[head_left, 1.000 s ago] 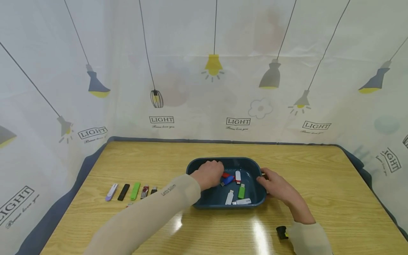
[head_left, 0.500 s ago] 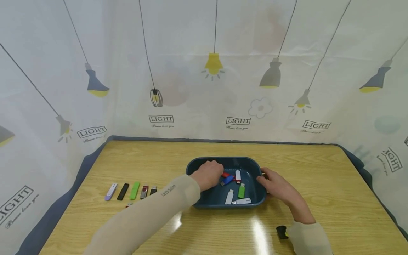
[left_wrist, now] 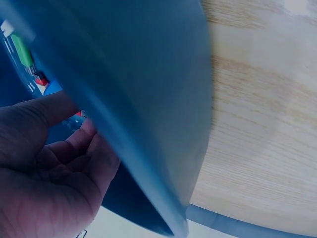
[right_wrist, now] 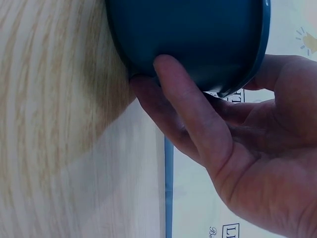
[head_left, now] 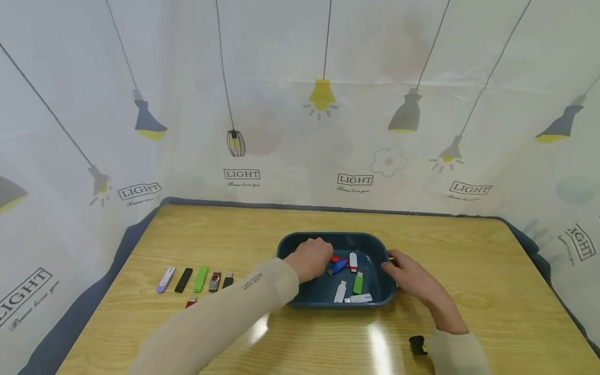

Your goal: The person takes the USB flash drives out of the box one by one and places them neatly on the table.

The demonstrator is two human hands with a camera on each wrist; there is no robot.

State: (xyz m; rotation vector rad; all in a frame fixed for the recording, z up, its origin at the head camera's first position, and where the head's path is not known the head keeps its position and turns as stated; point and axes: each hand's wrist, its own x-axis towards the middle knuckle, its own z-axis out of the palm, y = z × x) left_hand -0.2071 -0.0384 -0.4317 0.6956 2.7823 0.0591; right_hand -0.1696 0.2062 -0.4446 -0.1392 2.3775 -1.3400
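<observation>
A dark blue plastic basin [head_left: 316, 291] stands mid-table with several USB flash drives in it: a green one [head_left: 358, 283], a blue one [head_left: 337, 267], a red one [head_left: 335, 258] and white ones [head_left: 340, 291]. My left hand [head_left: 310, 259] reaches over its left rim, fingers curled down inside. In the left wrist view a bit of red and metal shows by the fingertips, which the basin wall [left_wrist: 148, 89] partly hides; I cannot tell whether they hold a drive. My right hand [head_left: 414, 278] grips the right end, thumb over the rim, fingers against the outer wall [right_wrist: 188, 39].
Left of the basin, more USB drives lie in a row on the wooden table [head_left: 225, 234]: lilac-white [head_left: 166, 279], black [head_left: 184, 280], green [head_left: 200, 278] and others. A red one [head_left: 191, 301] sits nearer, partly behind my left sleeve. A small black object [head_left: 417, 345] lies beside my right sleeve.
The head view has shifted slightly, so the scene sits a little differently in it. Both hands keep their places at the basin, and the drives lie as before.
</observation>
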